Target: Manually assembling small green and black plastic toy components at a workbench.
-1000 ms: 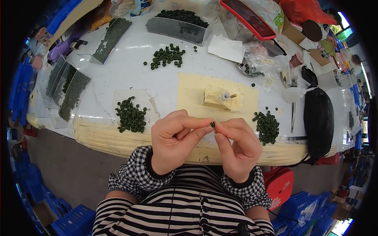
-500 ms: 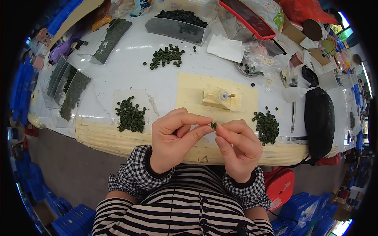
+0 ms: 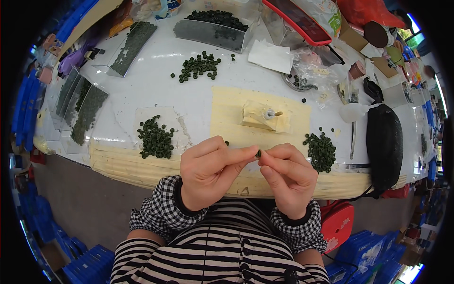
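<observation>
A small dark green bead [image 3: 258, 153] is pinched between the fingertips of my left hand [image 3: 208, 171] and my right hand [image 3: 289, 177], held close to my chest over the table's near edge. Just beyond my hands lies a pale yellow mat [image 3: 236, 116] carrying a small yellowish block [image 3: 257, 117] with a peg on top. A pile of green beads [image 3: 155, 138] rests to the left of my hands, another pile of green beads [image 3: 321, 150] to the right.
Farther back sit a loose cluster of green beads [image 3: 198, 66], a clear tray of beads [image 3: 213, 29] and clear bags of beads [image 3: 85, 111] at the left. A black pouch [image 3: 384, 142], tweezers [image 3: 353, 139] and a red-rimmed tray [image 3: 295, 19] lie to the right.
My hands have stayed in place; the fingers shifted slightly around the bead, turning it between the fingertips.
</observation>
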The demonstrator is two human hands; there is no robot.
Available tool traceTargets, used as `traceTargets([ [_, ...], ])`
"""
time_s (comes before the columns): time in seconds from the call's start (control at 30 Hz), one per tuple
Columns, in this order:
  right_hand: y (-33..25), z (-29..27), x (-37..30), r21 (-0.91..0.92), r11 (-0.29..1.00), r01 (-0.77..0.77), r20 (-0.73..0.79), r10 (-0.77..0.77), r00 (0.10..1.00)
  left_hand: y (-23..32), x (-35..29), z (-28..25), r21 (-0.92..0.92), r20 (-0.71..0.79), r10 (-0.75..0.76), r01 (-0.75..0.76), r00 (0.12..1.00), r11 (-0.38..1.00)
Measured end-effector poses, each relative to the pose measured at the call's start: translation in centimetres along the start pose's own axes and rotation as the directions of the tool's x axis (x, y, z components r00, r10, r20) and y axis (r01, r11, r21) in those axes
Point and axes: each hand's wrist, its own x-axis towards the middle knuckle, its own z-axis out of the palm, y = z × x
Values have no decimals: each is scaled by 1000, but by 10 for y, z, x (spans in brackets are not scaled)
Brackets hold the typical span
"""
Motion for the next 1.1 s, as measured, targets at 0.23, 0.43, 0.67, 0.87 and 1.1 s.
traceTargets([
  [0.23,1,0,1,-129,985,116,-9,-118,993,-6,2,-2,-151,79,-109,120,991,981],
  [0.43,2,0,1,-93,990,104,-21,-106,994,-6,1,1,-174,60,-143,151,988,973],
  [0.67,3,-1,0,-100,989,105,-24,-108,994,-8,0,0,-188,59,-143,152,988,970],
  [0.87,2,0,1,-117,986,115,-21,-118,993,-7,1,1,-164,40,-123,128,992,978],
  [1.1,3,0,-1,-96,991,90,-9,-92,996,-2,3,-3,-67,82,-61,67,995,996],
])
